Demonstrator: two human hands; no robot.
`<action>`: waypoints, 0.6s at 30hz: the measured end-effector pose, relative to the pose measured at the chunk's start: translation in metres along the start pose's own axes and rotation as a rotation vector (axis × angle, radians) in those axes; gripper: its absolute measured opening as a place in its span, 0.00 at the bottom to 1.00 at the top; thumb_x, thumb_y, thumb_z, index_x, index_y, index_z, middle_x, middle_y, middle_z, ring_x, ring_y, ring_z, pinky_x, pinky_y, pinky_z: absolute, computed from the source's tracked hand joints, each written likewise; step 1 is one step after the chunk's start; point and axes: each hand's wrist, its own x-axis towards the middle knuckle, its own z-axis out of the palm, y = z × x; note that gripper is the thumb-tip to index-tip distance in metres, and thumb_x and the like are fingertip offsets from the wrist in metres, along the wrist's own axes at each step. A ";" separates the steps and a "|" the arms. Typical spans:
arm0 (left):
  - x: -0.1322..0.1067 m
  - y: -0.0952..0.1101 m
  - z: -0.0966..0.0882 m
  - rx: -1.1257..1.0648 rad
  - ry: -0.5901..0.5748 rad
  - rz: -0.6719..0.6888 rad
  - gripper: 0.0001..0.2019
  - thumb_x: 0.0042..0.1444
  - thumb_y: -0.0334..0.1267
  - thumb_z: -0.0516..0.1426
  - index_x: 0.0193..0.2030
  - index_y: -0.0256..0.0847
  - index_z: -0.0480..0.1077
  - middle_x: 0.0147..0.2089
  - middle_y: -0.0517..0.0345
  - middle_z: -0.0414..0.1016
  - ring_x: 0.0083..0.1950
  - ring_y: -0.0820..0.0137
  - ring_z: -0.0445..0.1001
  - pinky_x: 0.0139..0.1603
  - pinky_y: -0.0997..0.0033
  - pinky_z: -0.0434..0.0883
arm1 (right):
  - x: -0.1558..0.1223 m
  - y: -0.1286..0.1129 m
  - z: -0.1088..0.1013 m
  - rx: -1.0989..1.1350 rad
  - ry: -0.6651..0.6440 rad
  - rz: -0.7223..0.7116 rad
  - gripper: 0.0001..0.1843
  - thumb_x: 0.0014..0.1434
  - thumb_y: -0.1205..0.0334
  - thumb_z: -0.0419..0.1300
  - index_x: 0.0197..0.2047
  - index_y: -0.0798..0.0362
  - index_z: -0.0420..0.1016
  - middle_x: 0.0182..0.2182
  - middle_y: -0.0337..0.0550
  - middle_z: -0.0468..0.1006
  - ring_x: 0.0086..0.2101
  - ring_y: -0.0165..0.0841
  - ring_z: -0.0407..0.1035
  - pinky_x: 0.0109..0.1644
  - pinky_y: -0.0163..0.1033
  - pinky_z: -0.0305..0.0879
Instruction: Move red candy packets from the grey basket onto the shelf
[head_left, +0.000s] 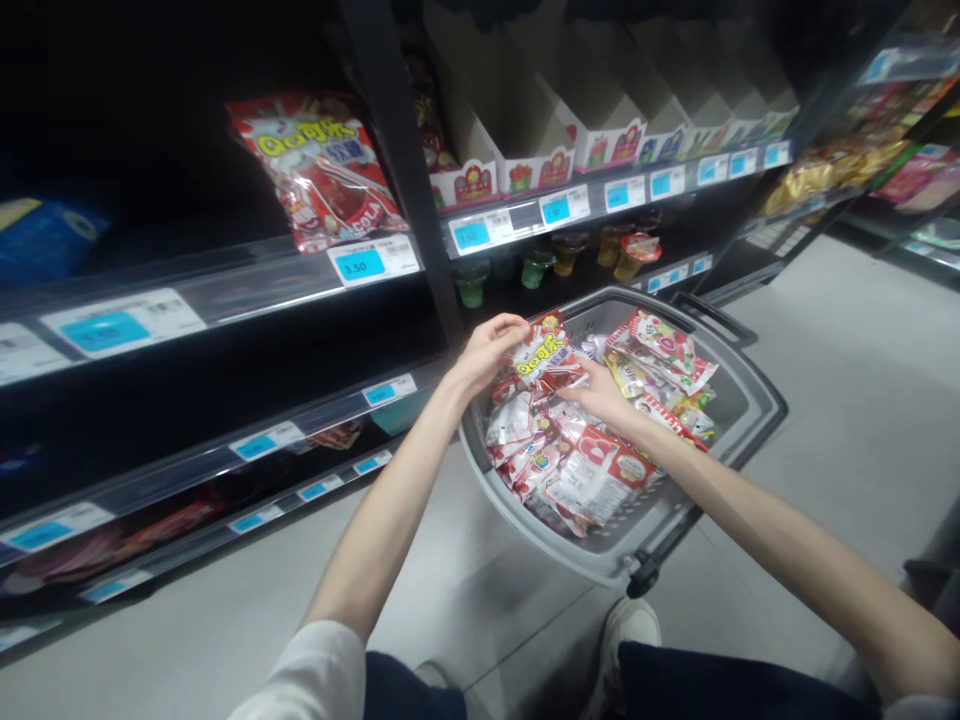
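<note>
A red and white candy bag (pixel 541 358) with yellow lettering is between my two hands, above the other packets at the left side of a grey shopping basket (pixel 480 450). My left hand (pixel 489 352) is closed on its upper left edge. From the lower right, my right hand (pixel 600 393) grips the same bag, thumb and fingers at its edge. Below and beside them lie several candy packets (pixel 600 460), red, white and silver, heaped in the basket. More packets (pixel 660 345) lie at the basket's far right side.
A similar red candy bag (pixel 319 170) stands on the shelf at left. Open display boxes (pixel 536 165) line the shelf ahead, above small jelly cups (pixel 536 268). Price tags (pixel 375 262) run along the shelf edges. The basket's black handle (pixel 667 565) lies along its near right rim.
</note>
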 end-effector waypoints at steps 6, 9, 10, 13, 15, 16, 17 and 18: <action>0.002 -0.002 0.001 -0.019 0.033 0.023 0.22 0.39 0.44 0.74 0.38 0.38 0.74 0.35 0.58 0.77 0.34 0.73 0.74 0.33 0.77 0.69 | 0.000 0.002 0.001 0.047 -0.011 0.050 0.23 0.47 0.67 0.69 0.49 0.53 0.78 0.46 0.47 0.83 0.43 0.42 0.78 0.54 0.50 0.74; 0.002 -0.002 0.001 -0.032 0.060 0.022 0.22 0.36 0.42 0.75 0.36 0.39 0.73 0.34 0.59 0.76 0.33 0.73 0.74 0.34 0.76 0.70 | 0.000 0.003 0.001 0.121 -0.049 0.054 0.23 0.48 0.67 0.69 0.50 0.53 0.77 0.46 0.47 0.83 0.42 0.42 0.79 0.52 0.51 0.75; 0.002 -0.002 0.001 -0.036 0.062 0.020 0.22 0.36 0.41 0.75 0.36 0.39 0.73 0.34 0.59 0.75 0.33 0.73 0.74 0.34 0.76 0.70 | 0.000 0.004 0.002 0.134 -0.059 0.049 0.23 0.49 0.67 0.69 0.50 0.53 0.77 0.47 0.47 0.82 0.42 0.42 0.79 0.53 0.50 0.76; 0.003 -0.004 -0.002 -0.047 0.045 0.015 0.21 0.38 0.40 0.74 0.37 0.39 0.72 0.34 0.59 0.75 0.33 0.73 0.74 0.33 0.76 0.70 | 0.000 0.005 0.002 0.137 -0.070 0.034 0.23 0.49 0.67 0.69 0.49 0.54 0.77 0.48 0.48 0.82 0.42 0.42 0.79 0.53 0.50 0.76; 0.003 -0.006 -0.004 -0.038 0.039 0.015 0.22 0.37 0.39 0.74 0.37 0.39 0.72 0.35 0.59 0.75 0.33 0.73 0.74 0.32 0.76 0.70 | 0.000 0.005 0.002 0.129 -0.069 0.038 0.23 0.49 0.67 0.70 0.49 0.54 0.77 0.47 0.48 0.82 0.41 0.42 0.79 0.52 0.52 0.76; 0.003 -0.006 -0.004 -0.025 0.041 0.016 0.22 0.37 0.38 0.74 0.37 0.39 0.71 0.35 0.59 0.76 0.32 0.73 0.74 0.32 0.76 0.70 | 0.000 0.006 0.001 0.128 -0.068 0.039 0.23 0.49 0.67 0.70 0.50 0.54 0.77 0.47 0.48 0.82 0.41 0.42 0.79 0.52 0.52 0.76; 0.003 -0.007 -0.004 -0.010 0.045 0.019 0.22 0.36 0.37 0.74 0.37 0.39 0.71 0.36 0.59 0.76 0.32 0.73 0.74 0.31 0.76 0.70 | 0.000 0.006 0.001 0.131 -0.069 0.037 0.23 0.49 0.66 0.70 0.50 0.53 0.77 0.47 0.48 0.82 0.41 0.42 0.79 0.52 0.52 0.76; 0.003 -0.007 -0.005 0.005 0.051 0.021 0.22 0.36 0.37 0.74 0.37 0.39 0.71 0.36 0.59 0.76 0.32 0.73 0.74 0.31 0.76 0.69 | 0.000 0.006 0.001 0.135 -0.070 0.033 0.22 0.49 0.66 0.70 0.50 0.53 0.77 0.48 0.48 0.82 0.42 0.42 0.79 0.52 0.51 0.76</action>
